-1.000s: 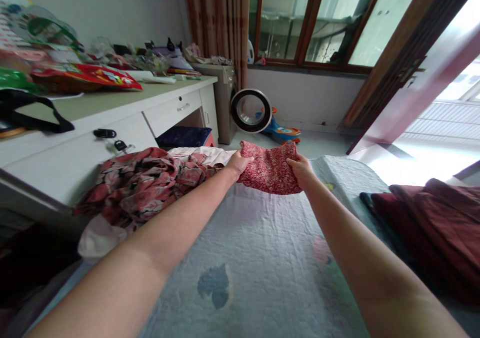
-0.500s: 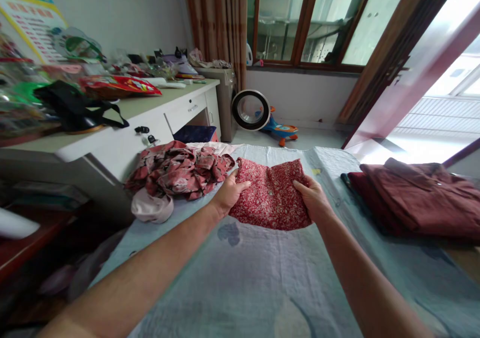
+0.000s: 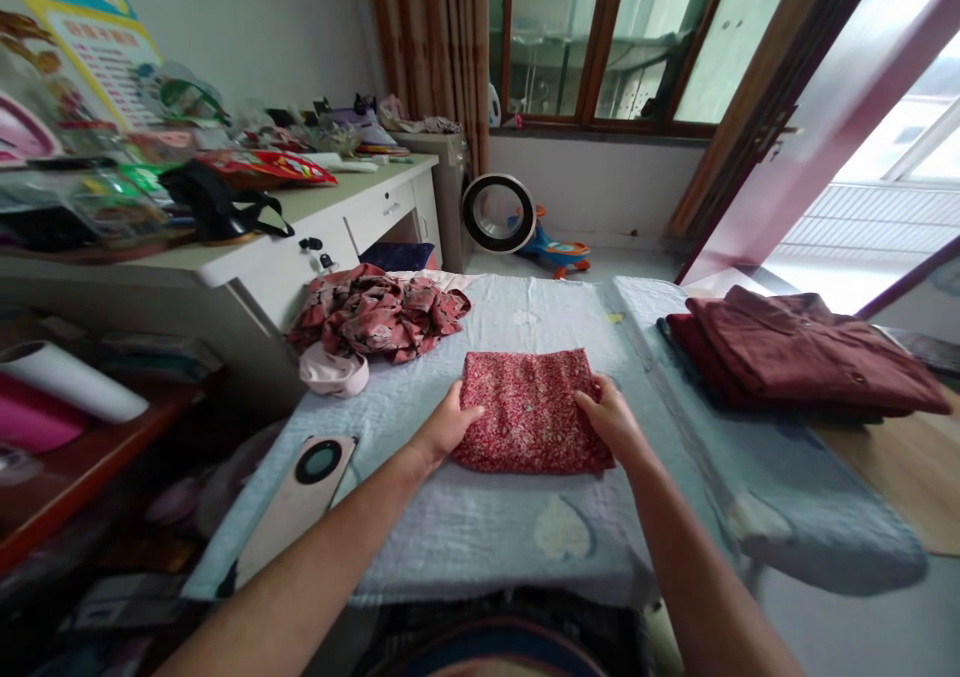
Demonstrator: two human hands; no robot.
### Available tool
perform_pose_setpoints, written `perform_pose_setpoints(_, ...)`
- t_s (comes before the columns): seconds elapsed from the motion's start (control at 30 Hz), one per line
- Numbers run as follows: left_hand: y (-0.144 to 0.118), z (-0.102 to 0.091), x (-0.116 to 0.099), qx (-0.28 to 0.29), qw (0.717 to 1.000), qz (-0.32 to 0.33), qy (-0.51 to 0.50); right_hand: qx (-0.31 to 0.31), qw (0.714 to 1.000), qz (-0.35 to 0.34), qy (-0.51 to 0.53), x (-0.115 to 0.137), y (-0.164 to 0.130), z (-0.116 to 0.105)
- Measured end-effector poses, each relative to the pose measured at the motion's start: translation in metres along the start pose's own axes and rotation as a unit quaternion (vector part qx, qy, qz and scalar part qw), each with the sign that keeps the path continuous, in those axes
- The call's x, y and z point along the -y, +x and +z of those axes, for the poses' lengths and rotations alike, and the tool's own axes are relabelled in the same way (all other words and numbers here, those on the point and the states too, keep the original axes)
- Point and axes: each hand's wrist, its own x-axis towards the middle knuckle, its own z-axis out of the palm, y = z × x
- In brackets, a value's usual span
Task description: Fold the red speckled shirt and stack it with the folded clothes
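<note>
A folded red garment with a small pale floral print [image 3: 531, 412] lies on or just above the light blue cloth [image 3: 525, 307] that covers the table. My left hand [image 3: 448, 425] grips its left edge, thumb on top and fingers underneath. At the opposite edge my right hand [image 3: 609, 419] pinches the fabric the same way. Beyond my left hand is a crumpled heap of pinkish-red patterned clothing [image 3: 375, 312], with a pale pink fabric band [image 3: 334, 372] at its front. A stack of folded dark red clothes [image 3: 810, 352] sits to the right.
A phone [image 3: 296, 497] lies on the cloth beside my left forearm. The white desk [image 3: 375, 219] on the left carries a black strapped item [image 3: 217, 202] and red packaging [image 3: 262, 169]. Behind the table are a washing machine's open round door [image 3: 499, 214] and a blue-orange ride-on toy [image 3: 555, 250].
The garment has come down and nearer to me and now looks flatter and squarer, still held by both hands. My view has tilted down, bringing the phone into sight.
</note>
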Motion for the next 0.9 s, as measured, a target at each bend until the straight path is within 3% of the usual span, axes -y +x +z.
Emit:
perform_pose_setpoints(0.2, -0.028, -0.011, 0.022, -0.030, 0.998, -0.038, 0.027, 0.005, 0.978, 0.004, -0.208, -0.015, -0.031, -0.008)
perform_pose_setpoints(0.3, -0.034, -0.009, 0.027, -0.043, 0.992, -0.029, 0.118, 0.009, 0.974, -0.024, -0.223, -0.016, -0.042, -0.007)
perform_pose_setpoints(0.5, -0.038, -0.009, 0.028, -0.058, 0.965, 0.068, 0.246, -0.016, 0.981, -0.038, -0.188, -0.011, -0.050, -0.004)
perform_pose_setpoints(0.57, -0.043, -0.011, 0.026, -0.058, 0.923, 0.053, 0.377, 0.006, 0.976, -0.023, -0.216, -0.008, -0.055, -0.006)
perform_pose_setpoints(0.67, -0.052, -0.013, 0.022, -0.090, 0.820, 0.048, 0.564, 0.038, 0.953, 0.004, -0.299, 0.000, -0.063, -0.011)
perform_pose_setpoints(0.77, -0.056, -0.010, 0.015, -0.154, 0.743, 0.142, 0.636, 0.007, 0.924, -0.023, -0.383, 0.015, -0.064, -0.015)
perform_pose_setpoints(0.83, -0.052, -0.003, 0.008, -0.162, 0.720, 0.223, 0.637, -0.018, 0.914, -0.069, -0.399, 0.028, -0.057, -0.012)
perform_pose_setpoints(0.9, -0.041, 0.009, 0.000, -0.126, 0.718, 0.291, 0.619, -0.014, 0.920, -0.128, -0.371, 0.042, -0.047, -0.001)
